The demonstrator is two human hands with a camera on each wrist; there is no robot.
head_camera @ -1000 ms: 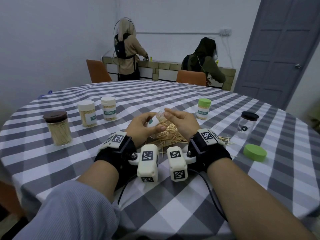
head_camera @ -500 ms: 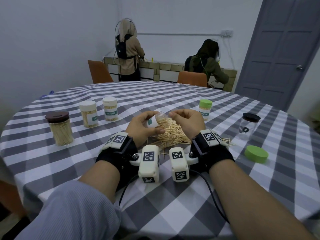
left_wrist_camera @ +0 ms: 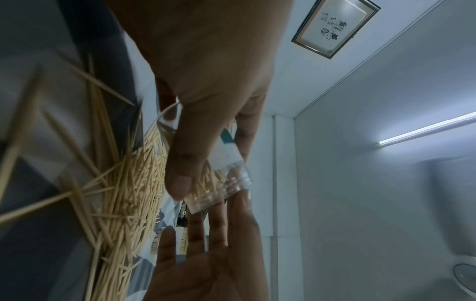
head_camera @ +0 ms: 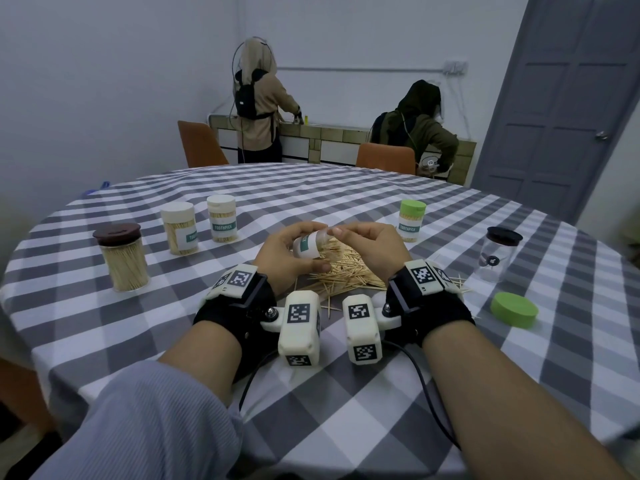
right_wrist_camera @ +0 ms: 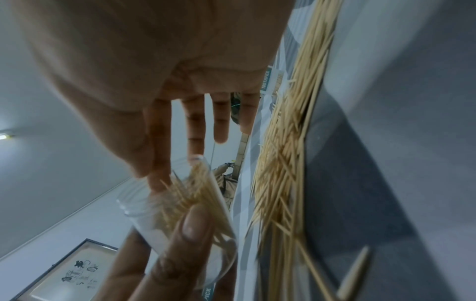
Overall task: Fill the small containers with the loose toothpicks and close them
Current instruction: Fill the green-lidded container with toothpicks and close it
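Left hand (head_camera: 282, 256) fingers curled around a small clear container (head_camera: 309, 244), tilted, open mouth toward the right hand (head_camera: 372, 249), whose extended fingers (right_wrist_camera: 195, 130) touch the rim. Toothpicks sit inside; the loose toothpick pile (head_camera: 341, 270) lies on the checked tablecloth (head_camera: 346, 393) just beneath. A green lid (head_camera: 514, 309) rests well apart, right.

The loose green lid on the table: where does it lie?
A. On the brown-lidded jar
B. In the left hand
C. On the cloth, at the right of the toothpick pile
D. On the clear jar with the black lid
C: the green lid lies flat on the checked tablecloth, right of the toothpick pile, touching no jar.
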